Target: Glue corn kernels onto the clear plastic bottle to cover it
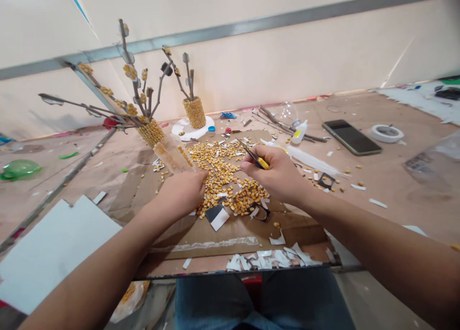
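Note:
My right hand [276, 174] is closed around a yellow-and-black tool [259, 161], whose thin pointed tip is directed up and left over loose corn kernels [219, 164]. To the left, my left hand [187, 188] has its fingers curled at the base of a bottle-like vase [174, 155], which is tilted to the left; its upper part is covered in kernels and its lower part is bare and translucent. The fingertips of that hand are hidden. Branches [134, 92] with kernel clusters stand in the vase. Cardboard [201, 234] lies under the kernels.
Behind stands a second kernel-covered vase [194, 111] on a white disc [178, 128]. Rightward are a glue bottle [299, 132], twigs [276, 123], a phone [352, 136] and a tape roll [386, 133]. White scraps [269, 259] lie along the front edge; a white sheet [57, 253] is at left.

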`<action>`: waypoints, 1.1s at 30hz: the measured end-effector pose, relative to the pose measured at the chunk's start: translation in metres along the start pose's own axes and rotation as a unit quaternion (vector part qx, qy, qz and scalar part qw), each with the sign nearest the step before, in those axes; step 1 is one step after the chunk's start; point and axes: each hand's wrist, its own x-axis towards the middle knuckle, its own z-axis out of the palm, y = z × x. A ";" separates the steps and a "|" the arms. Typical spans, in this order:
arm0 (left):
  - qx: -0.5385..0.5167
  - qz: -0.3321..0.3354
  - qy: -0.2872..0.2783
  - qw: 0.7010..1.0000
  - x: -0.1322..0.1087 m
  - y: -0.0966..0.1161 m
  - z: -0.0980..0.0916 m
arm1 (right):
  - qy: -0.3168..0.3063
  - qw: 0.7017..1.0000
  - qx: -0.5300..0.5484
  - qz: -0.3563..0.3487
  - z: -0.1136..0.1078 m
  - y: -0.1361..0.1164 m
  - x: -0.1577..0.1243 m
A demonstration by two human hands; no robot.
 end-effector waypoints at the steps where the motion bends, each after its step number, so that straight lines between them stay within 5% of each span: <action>1: 0.000 0.002 0.002 1.000 0.000 0.000 0.000 | -0.001 1.000 -0.001 0.003 0.000 0.000 0.000; 23: -0.087 0.071 0.093 0.989 0.007 -0.006 0.006 | -0.043 0.998 -0.036 -0.008 0.001 -0.003 -0.006; 27: -0.302 0.110 0.092 0.943 -0.001 -0.001 0.004 | -0.068 0.994 -0.020 -0.079 0.003 -0.001 -0.009; 33: -0.532 0.165 -0.049 0.829 -0.013 0.005 -0.001 | -0.154 0.957 -0.070 -0.235 0.008 0.007 -0.014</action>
